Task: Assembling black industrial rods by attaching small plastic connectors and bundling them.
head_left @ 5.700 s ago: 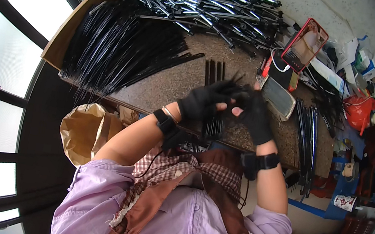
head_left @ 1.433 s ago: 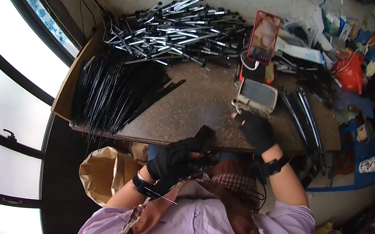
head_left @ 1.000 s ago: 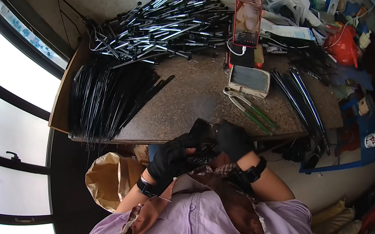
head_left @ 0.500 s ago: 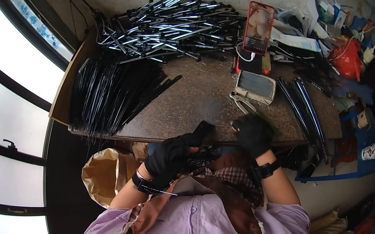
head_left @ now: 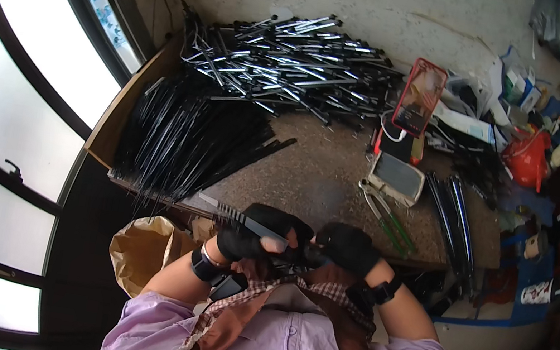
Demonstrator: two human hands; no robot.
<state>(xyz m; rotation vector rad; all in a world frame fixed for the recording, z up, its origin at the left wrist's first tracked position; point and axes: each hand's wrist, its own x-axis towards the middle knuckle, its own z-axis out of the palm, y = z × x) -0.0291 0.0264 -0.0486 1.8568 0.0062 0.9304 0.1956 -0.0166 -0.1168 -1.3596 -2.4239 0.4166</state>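
My left hand (head_left: 253,232), in a black glove with bare fingertips, is closed on a flat dark strip (head_left: 261,229). The strip has a pale tip and light crosswise marks, and it sticks out leftward over the table's front edge. Close beside it, my right hand (head_left: 347,249) wears a similar glove. Its thumb and fingers are pinched together near the left fingertips; whatever they hold is too small or hidden. Beyond the right hand, green-handled pliers (head_left: 386,218) lie on the brown table (head_left: 310,165). Behind them sits a shallow box (head_left: 397,178) with a grey top.
Black strips (head_left: 184,139) lie heaped at the left, below a large pile of shiny black rods (head_left: 296,69). A red-cased phone (head_left: 419,98) stands upright at the back. Long dark tubes (head_left: 452,226) lie at the right. An open paper bag (head_left: 149,253) is below the table's left front.
My right hand has drawn left and toward me, uncovering the pliers' green handles. The strip in my left hand now points left rather than away from me. The whole view has shifted and tilted.
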